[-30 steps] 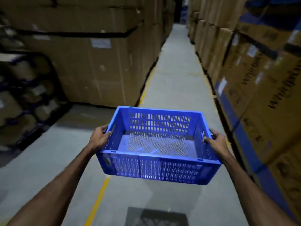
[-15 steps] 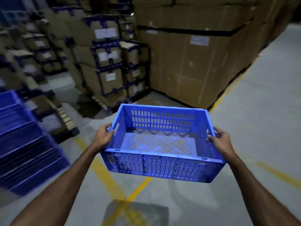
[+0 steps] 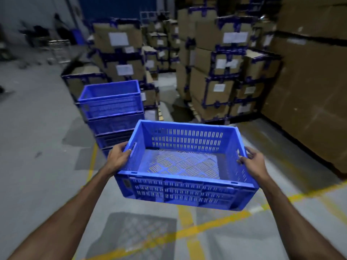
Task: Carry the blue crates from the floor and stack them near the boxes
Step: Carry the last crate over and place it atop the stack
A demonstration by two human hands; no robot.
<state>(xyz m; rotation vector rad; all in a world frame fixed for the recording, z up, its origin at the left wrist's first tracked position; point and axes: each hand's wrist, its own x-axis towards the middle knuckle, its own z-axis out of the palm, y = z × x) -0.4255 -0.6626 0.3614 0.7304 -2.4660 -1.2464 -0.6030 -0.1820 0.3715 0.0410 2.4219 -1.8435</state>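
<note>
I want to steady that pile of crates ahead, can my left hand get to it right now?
Probably not: the left hand is gripping one side of the carried crate, and the crate stack stands farther ahead.

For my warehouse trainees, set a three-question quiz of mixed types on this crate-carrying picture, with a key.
1. True or false: the carried crate has goods inside.
2. Which hands grip it? A) left hand only B) right hand only C) both
3. Fill in: the crate stack stands ahead and to the person's ____.

Key: 1. False, it is empty. 2. C, one at each end. 3. Left, in front of the cardboard boxes.
</note>
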